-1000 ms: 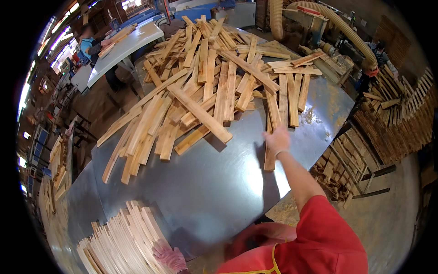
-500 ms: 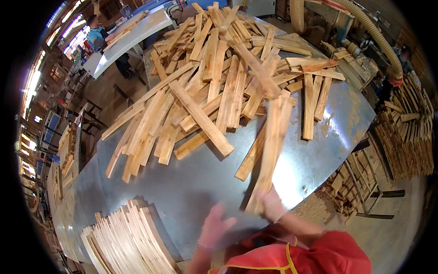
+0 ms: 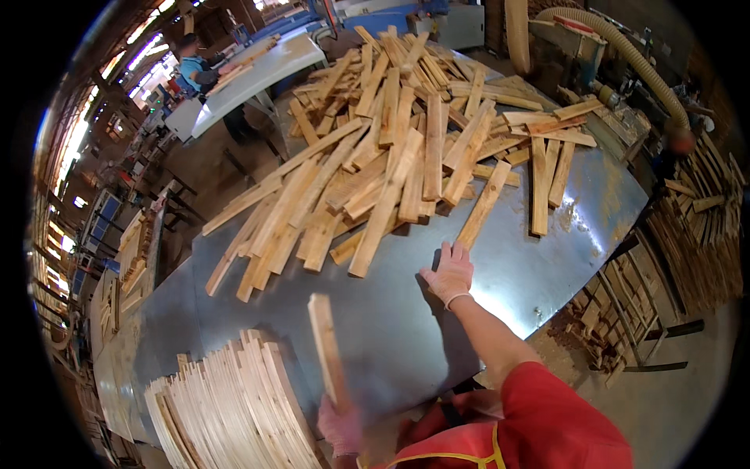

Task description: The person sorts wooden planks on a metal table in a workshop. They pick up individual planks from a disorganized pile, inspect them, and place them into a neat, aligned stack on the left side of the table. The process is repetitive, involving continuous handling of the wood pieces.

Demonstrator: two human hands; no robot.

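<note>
Currently in the left hand [image 3: 341,427]: a straight, pale-brown wooden slat [image 3: 326,352], clamped near its lower end, the other end pointing away from the body; blur hides whether it touches the surface below.
Right hand [image 3: 451,275]: thinly gloved, its fingers laid over the near end of a narrow, honey-brown wooden slat [image 3: 486,205], thumb spread apart, so not clasped round it.
Reached-for slat: on the bench at the front of the heap, far end by other pieces.
Cream row: thin, cream-coloured wooden slats [image 3: 242,399], packed side by side left of the held slat, with a gap between.
Brown heap: mixed brown wooden slats [image 3: 391,125], crossed at many angles ahead of both hands.
Grey bench: smooth sheet metal [image 3: 391,313], sawdust-strewn toward the right.
Swing risk: moved too far left, the held slat could knock the row's end piece askew.
Slide risk: pressed without a firm clasp, the other slat could skid on the smooth metal.
Heap risk: pieces leaning on one another could slip if a lower one were pulled.
Farther out: a person in a blue top [image 3: 190,70] at a white-topped bench [image 3: 226,102]; a beige ribbed hose [image 3: 656,74] at right.
</note>
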